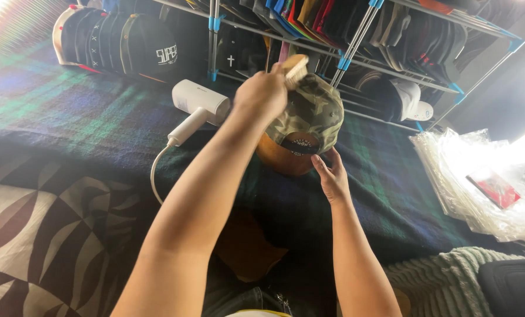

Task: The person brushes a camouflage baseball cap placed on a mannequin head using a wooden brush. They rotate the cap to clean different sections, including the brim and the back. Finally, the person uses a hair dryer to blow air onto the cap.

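Overhead, left hand [261,94] clenches a wooden brush [295,68] on the camouflage cap [309,114]; right hand [332,176], fingers spread, steadies it.

This is looking like a cap seller's stockroom at home: a metal rack [356,35] at twelve o'clock is holding rows of caps [427,41], clear plastic bags [479,176] (stacked) are lying at three o'clock

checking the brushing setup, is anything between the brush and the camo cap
Nothing visible: the left hand holds the wooden brush right at the camouflage cap, which the right hand steadies from below.
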